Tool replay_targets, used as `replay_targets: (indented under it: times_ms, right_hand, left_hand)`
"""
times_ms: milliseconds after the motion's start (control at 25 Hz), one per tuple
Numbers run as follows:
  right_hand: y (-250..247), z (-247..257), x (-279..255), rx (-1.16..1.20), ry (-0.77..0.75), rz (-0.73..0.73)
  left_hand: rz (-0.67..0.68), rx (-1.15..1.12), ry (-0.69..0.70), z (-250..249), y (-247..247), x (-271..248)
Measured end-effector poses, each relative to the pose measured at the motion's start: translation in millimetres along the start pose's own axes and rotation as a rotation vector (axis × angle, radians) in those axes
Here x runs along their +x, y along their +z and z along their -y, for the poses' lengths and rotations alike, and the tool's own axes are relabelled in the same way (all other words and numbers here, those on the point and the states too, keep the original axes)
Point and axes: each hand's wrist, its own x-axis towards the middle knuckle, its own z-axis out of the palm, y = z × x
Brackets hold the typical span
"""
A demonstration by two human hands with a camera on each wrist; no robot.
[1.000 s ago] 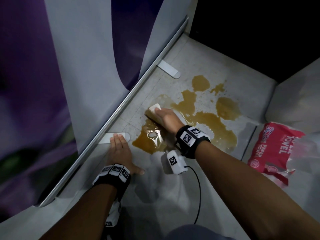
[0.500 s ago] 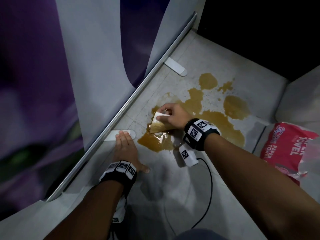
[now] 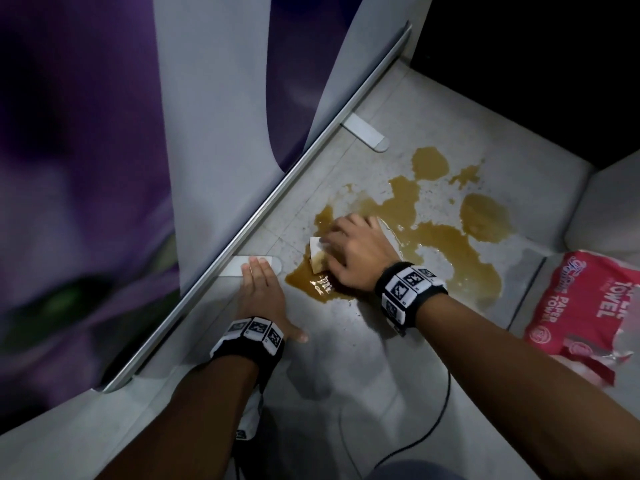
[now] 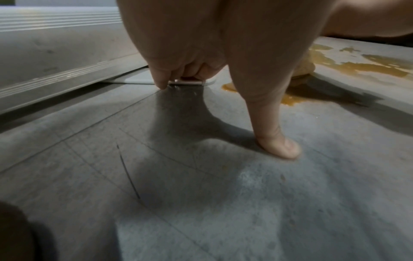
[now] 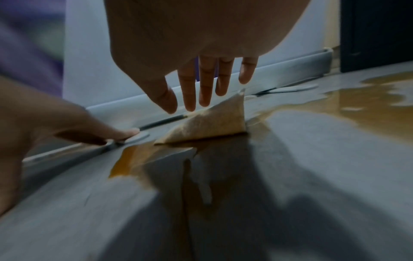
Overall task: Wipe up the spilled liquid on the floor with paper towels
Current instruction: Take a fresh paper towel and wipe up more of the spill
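**Towel on the spill's near edge**

Right hand (image 3: 353, 252) flat, fingers straight, over a soaked, folded paper towel (image 5: 208, 123) at the near-left edge of the brown spill (image 3: 446, 237). Left hand (image 3: 263, 292) spread flat on the floor (image 3: 346, 382), fingertips on a white foot plate (image 3: 235, 266) by the metal rail (image 3: 263, 209). Bare floor lies nearer; red paper-towel pack (image 3: 581, 306) sits right, well apart.

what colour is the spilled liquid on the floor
Amber-brown, like tea; the spilled liquid on the grey floor shows best in the head view.
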Motion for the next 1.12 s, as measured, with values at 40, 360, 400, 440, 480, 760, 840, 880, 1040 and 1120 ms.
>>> replay_targets:
  times_ms: [40,360,400,440,480,760,840,880,1040,1120]
  right_hand:
    - [3.5,-1.6,-5.3,-0.06,-0.037,0.031]
    - [1.1,0.0,-2.2,0.001,0.047,0.106]
    - [-3.6,0.3,-1.6,0.118,0.128,0.144]
    - [-7.4,-0.2,0.4,0.237,0.215,0.208]
    - [-9.9,-1.3,2.7,0.322,0.284,0.272]
    - [-2.1,-1.0,7.3,0.068,0.303,-0.122]
    - [4.8,6.0,-2.6,0.049,0.208,-0.165]
    - [10.2,8.5,-7.6,0.014,0.134,-0.139]
    - [28.7,6.6,-7.3,-0.055,0.095,-0.031]
    - [25.6,9.3,-4.1,-0.028,0.079,-0.046]
  left_hand:
    - [-0.005,0.006,0.0,-0.4,1.2,1.1]
    - [-0.019,0.024,-0.006,-1.1,4.6,3.8]
    - [-0.021,0.024,-0.005,-0.7,5.5,4.8]
    - [-0.025,0.026,-0.003,-0.5,6.1,5.7]
    - [-0.025,0.027,-0.004,-0.4,6.2,5.6]
    - [-0.025,0.04,-0.01,-1.0,4.9,3.8]
    - [-0.024,0.062,-0.009,-2.6,3.9,2.6]
    - [-0.024,0.069,-0.012,-3.2,3.5,2.2]
    - [-0.021,0.059,-0.024,-2.7,2.3,2.5]
    - [-0.016,0.046,-0.022,-1.7,2.0,2.0]
